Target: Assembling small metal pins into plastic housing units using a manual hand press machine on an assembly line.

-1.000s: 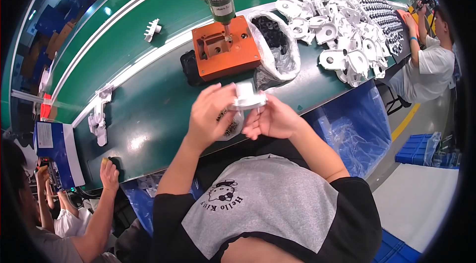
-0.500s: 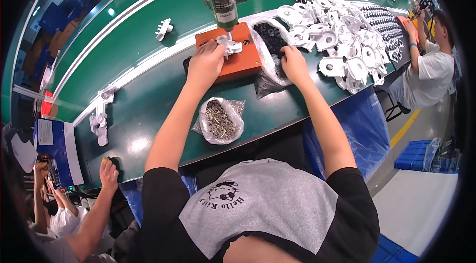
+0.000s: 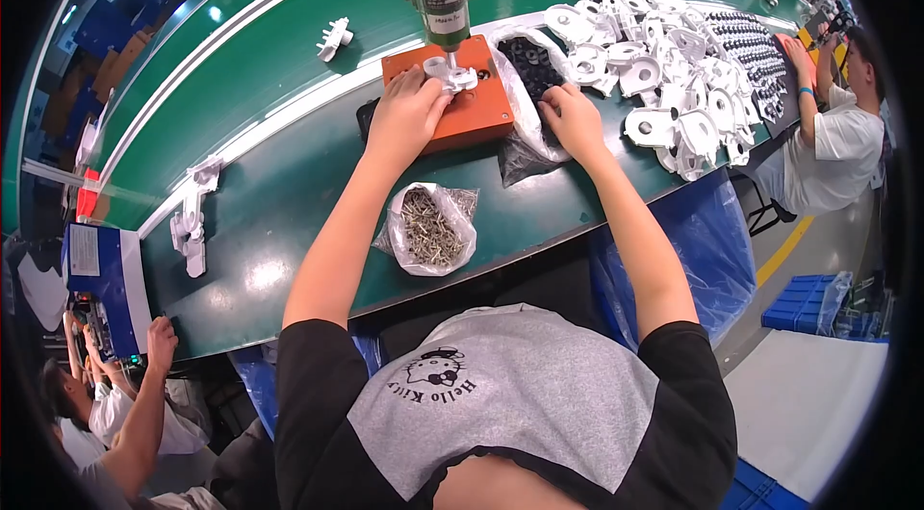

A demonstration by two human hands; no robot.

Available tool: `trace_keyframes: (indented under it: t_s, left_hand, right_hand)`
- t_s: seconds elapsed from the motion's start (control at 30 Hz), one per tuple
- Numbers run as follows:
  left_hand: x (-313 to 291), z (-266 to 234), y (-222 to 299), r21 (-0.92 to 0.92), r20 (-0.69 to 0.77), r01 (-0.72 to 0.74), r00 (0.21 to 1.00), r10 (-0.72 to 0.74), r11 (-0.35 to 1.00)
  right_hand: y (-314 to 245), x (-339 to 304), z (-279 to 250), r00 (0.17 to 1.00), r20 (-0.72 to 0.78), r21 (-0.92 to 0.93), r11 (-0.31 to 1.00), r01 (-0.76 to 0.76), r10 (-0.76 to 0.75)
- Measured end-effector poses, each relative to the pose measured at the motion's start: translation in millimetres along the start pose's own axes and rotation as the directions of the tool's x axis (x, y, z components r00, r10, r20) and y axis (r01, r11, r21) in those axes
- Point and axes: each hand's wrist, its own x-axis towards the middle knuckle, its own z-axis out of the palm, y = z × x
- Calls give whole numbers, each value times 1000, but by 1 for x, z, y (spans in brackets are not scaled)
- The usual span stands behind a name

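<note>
My left hand (image 3: 409, 115) grips a white plastic part (image 3: 460, 79) that sits on an orange block fixture (image 3: 472, 117). The tip of a green machine spindle (image 3: 445, 14) comes down onto or just beside this part; which of the two, I cannot tell. At the mouth of a clear plastic bag (image 3: 520, 125), my right hand (image 3: 577, 125) has its fingers curled together in a pinch next to small black parts (image 3: 527, 63). What lies between those fingertips is hidden. Between my forearms stands an open bag of metal screws (image 3: 431, 233).
Right of the black parts' bag is a heap of white plastic parts (image 3: 664, 58), with rows of dark round pieces (image 3: 746, 48) beyond. A white part (image 3: 335, 38) lies on the green conveyor belt (image 3: 260, 58). More white parts (image 3: 192, 221) stand left. Co-workers sit at both sides.
My right hand's fingers have drawn closer together at the bag. The white part on the belt has shifted away and to the right. A co-worker's hand at the left has moved left.
</note>
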Motion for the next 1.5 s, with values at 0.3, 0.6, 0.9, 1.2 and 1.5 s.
trace_keyframes:
  t_s: [0.3,0.6,0.9,1.2,1.5]
  left_hand:
    - [-3,6,-6,38,-51,-24,998,26,999]
    - [-5,2,-9,102,-98,-89,990,99,991]
    - [-7,0,-9,123,-17,-46,999,48,991]
    - [-7,9,-10,26,-45,-5,999,6,1000]
    - [-11,15,0,69,-144,21,990,-11,997]
  right_hand:
    - [-14,24,-19,1000,-1,483,876,4,-4]
    - [-67,67,3,976,83,520,844,131,-203]
    - [-83,88,18,936,346,587,793,-162,-64]
    - [-85,92,25,936,342,319,947,-32,-84]
    - [-85,88,23,939,318,292,956,37,-134]
